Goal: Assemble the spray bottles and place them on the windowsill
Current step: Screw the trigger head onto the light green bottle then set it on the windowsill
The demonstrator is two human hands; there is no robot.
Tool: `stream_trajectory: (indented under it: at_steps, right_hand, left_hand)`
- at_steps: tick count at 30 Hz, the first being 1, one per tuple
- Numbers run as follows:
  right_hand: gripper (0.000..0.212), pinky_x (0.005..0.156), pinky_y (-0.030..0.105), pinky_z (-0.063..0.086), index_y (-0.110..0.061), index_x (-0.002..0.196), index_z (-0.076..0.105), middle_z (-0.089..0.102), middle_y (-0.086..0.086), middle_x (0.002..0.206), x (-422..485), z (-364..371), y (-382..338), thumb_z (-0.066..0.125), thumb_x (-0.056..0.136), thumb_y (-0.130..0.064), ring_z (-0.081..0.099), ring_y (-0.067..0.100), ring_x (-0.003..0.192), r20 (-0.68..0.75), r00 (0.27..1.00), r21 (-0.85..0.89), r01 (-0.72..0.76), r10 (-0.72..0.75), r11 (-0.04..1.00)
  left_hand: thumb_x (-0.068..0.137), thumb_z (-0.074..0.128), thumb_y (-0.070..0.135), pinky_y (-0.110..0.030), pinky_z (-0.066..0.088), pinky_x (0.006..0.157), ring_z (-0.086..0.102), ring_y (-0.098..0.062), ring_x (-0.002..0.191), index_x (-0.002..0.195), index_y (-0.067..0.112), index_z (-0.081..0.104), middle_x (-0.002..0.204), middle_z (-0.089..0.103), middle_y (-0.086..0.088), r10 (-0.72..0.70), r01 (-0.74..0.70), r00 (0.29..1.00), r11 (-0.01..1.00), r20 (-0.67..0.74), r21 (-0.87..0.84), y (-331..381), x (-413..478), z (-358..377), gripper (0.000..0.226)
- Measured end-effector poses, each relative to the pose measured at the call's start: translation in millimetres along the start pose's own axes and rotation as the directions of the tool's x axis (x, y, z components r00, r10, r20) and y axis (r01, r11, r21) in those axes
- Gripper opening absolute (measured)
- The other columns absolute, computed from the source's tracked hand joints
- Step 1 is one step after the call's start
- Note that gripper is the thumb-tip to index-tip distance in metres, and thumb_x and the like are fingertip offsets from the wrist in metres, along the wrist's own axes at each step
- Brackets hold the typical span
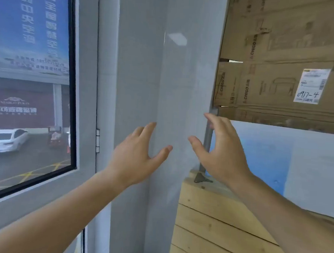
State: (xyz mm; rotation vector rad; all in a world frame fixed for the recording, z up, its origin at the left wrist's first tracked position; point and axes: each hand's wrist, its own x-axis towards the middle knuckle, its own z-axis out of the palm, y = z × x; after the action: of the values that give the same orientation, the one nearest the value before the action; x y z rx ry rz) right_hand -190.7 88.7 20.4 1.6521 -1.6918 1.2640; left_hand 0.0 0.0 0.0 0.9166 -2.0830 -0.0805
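Head view: both hands are raised before a grey wall corner (138, 66), holding nothing. The left hand (138, 159) has straight, spread fingers; the right hand (221, 151), near it but not touching, has relaxed, slightly curved fingers. A window (28, 78) stands at left; cardboard boxes (284, 55) and a wooden crate (215, 217) at right. Where the spray bottles are cannot be told here.

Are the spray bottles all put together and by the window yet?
I can't tell what's done: no spray bottle shows in this picture. In hand: nothing. The left hand and right hand are both open and empty, raised in front of the grey wall beside the window. Left, as far as this view shows: putting the bottles together and setting them on the sill.
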Motion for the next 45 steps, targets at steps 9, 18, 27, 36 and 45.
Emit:
stream_trajectory:
  at_steps: [9, 18, 27, 36, 45]
  right_hand:
    - [0.04, 0.081, 0.021, 0.05, -0.028, 0.117, 0.061, 0.064, -0.012, 0.105, -101, 40, 54, 0.065, 0.081, -0.047, 0.063, 0.007, 0.096, 0.208, 0.945, 0.242, -0.3, 0.252, 0.923]
    - [0.023, 0.076, 0.017, 0.05, -0.027, 0.107, 0.066, 0.068, -0.011, 0.096, -287, 104, 121, 0.068, 0.085, -0.034, 0.064, 0.004, 0.088, 0.503, 0.679, 0.183, -0.688, 0.534, 0.702]
    - [0.014, 0.072, 0.018, 0.05, -0.024, 0.098, 0.067, 0.071, -0.006, 0.092, -556, 201, 177, 0.071, 0.084, -0.028, 0.065, 0.011, 0.082, 0.645, 0.31, -0.006, -0.912, 0.698, 0.41]
    - [0.016, 0.073, 0.025, 0.048, -0.018, 0.09, 0.068, 0.069, -0.001, 0.086, -847, 303, 260, 0.072, 0.084, -0.033, 0.064, 0.009, 0.077, 0.539, -0.049, -0.248, -0.963, 0.841, 0.102]
    - [0.029, 0.074, 0.033, 0.051, -0.013, 0.102, 0.069, 0.069, 0.007, 0.089, -1026, 372, 352, 0.076, 0.081, -0.031, 0.065, 0.021, 0.078, 0.451, -0.184, -0.329, -0.944, 0.873, -0.029]
  left_hand:
    - [0.084, 0.055, 0.072, -0.035, 0.058, 0.093, 0.069, -0.008, 0.103, 0.137, 0.029, 0.058, 0.117, 0.069, 0.007, -0.116, 0.266, 0.911, 0.899, 0.396, -0.348, -32, -65, 97, 0.068]
    - [0.091, 0.059, 0.062, -0.034, 0.058, 0.096, 0.07, -0.006, 0.101, 0.129, 0.024, 0.064, 0.111, 0.072, 0.009, -0.189, 0.543, 0.641, 0.797, 0.744, -0.266, -79, -197, 233, 0.054]
    - [0.097, 0.062, 0.048, -0.017, 0.053, 0.072, 0.071, -0.01, 0.095, 0.125, 0.02, 0.066, 0.108, 0.074, 0.006, -0.304, 0.702, 0.256, 0.712, 0.918, 0.04, -146, -408, 394, 0.04]
    - [0.097, 0.064, 0.047, -0.038, 0.055, 0.084, 0.068, -0.029, 0.096, 0.12, 0.014, 0.065, 0.112, 0.074, -0.013, -0.367, 0.75, -0.094, 0.585, 0.925, 0.308, -202, -662, 572, 0.04]
    - [0.093, 0.063, 0.058, -0.035, 0.055, 0.1, 0.062, -0.026, 0.124, 0.152, 0.024, 0.044, 0.148, 0.055, -0.008, -0.299, 0.676, -0.22, 0.64, 0.929, 0.366, -227, -807, 724, 0.07]
